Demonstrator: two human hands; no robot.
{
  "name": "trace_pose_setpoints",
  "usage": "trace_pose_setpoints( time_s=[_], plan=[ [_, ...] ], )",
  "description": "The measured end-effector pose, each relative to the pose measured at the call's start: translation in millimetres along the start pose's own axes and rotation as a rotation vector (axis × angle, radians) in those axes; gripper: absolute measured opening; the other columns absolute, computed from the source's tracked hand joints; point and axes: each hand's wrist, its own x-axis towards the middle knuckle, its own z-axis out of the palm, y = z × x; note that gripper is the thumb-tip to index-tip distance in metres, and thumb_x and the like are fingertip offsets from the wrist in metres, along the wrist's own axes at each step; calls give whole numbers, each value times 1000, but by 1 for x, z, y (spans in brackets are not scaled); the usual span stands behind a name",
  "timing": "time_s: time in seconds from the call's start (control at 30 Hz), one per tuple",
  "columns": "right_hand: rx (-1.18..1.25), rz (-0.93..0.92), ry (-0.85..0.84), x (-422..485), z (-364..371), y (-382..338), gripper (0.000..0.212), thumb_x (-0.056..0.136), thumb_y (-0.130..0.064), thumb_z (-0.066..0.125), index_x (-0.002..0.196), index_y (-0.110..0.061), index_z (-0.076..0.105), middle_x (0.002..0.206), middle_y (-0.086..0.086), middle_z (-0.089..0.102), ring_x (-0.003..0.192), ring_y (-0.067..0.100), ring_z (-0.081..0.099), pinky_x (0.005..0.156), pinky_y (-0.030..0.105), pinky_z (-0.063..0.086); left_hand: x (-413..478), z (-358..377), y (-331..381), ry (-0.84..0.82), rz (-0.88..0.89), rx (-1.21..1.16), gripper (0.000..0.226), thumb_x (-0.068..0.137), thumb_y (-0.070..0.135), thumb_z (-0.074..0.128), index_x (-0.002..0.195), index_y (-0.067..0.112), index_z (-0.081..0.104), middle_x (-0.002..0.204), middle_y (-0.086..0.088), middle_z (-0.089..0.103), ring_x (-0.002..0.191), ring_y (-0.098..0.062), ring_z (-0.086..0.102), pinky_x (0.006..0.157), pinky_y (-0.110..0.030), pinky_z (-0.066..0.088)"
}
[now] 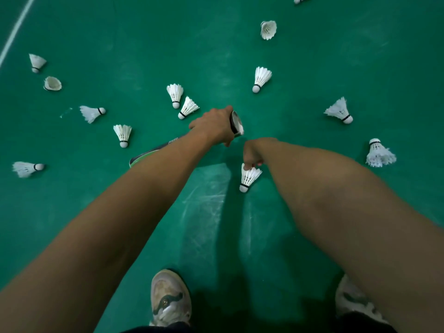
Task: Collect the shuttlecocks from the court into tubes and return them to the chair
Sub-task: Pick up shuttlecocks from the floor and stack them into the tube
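Observation:
My left hand (215,127) grips a dark shuttlecock tube (236,123) near its open mouth, which faces right; the tube's green-striped far end (149,156) pokes out under my left forearm. Just below, my right hand (252,153) pinches the feather edge of a white shuttlecock (248,177) whose cork tip points down toward the green court floor (216,56). Several more white shuttlecocks lie scattered around, such as a pair (182,100) left of the tube and one (261,79) beyond it.
More shuttlecocks lie at the left (123,135), far left (26,168), right (340,111) and far right (379,153). A white court line (16,30) crosses the top left corner. My two shoes (169,299) stand at the bottom of the view.

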Motion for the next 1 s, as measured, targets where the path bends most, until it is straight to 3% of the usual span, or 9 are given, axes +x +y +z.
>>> trace_pose_setpoints(
  time_s=[0.1,0.2,0.3,0.4,0.47,0.6,0.77,0.87,1.0],
  plan=[
    [111,57,182,-25,-26,8,29,90,-29,69,71,-9,61,83,13,67,78,32,59,77,35,49,6,-5,-8,-1,16,-12,72,56,28,91,104,28,37,114,-13,64,109,-41,61,88,-64,54],
    [472,118,526,-27,-55,26,27,97,-24,56,111,-1,63,121,21,64,100,36,60,79,33,42,16,-16,-19,9,12,-56,71,57,27,90,108,26,42,111,-11,64,105,-39,62,87,-60,56],
    [787,108,879,-44,-99,43,25,99,-21,49,118,-9,59,112,12,62,100,31,58,77,31,38,27,-33,-25,66,-14,-115,76,58,31,90,120,24,46,116,-12,65,106,-38,62,90,-55,55],
    [887,-65,1039,-64,-141,45,16,99,-23,55,107,-11,61,101,7,63,91,26,57,77,36,44,40,-59,-26,157,-15,-175,73,65,34,89,121,20,45,118,-13,64,106,-37,62,88,-44,55],
    [870,-204,1057,-78,-161,37,8,98,-22,59,101,-15,60,95,4,62,88,22,56,80,36,47,48,-78,-21,221,2,-234,71,70,35,88,123,17,45,116,-14,64,105,-36,62,84,-40,52],
    [691,-407,1084,-101,-178,26,8,95,-23,66,88,-20,63,83,1,65,77,17,57,70,29,41,54,-113,11,293,151,-339,67,72,35,89,119,16,44,107,-11,63,94,-31,58,80,-36,49],
    [480,-377,1063,-135,-164,36,48,107,-46,38,84,-11,62,87,5,66,83,24,57,73,36,41,49,-105,49,415,338,-412,56,58,47,71,105,31,45,94,-5,65,85,-32,62,67,-38,52],
    [291,-345,1011,-147,-155,42,53,105,-53,37,83,-12,63,85,6,66,82,26,57,74,36,38,39,-92,55,439,377,-444,50,61,47,64,103,32,40,93,-5,63,86,-33,58,65,-38,48],
    [259,-264,1323,-172,-164,57,60,100,-54,41,70,-11,70,56,3,58,62,27,55,75,38,43,32,-91,50,518,345,-526,67,60,51,79,115,34,45,107,-6,61,91,-32,59,78,-40,51]
  ],
)
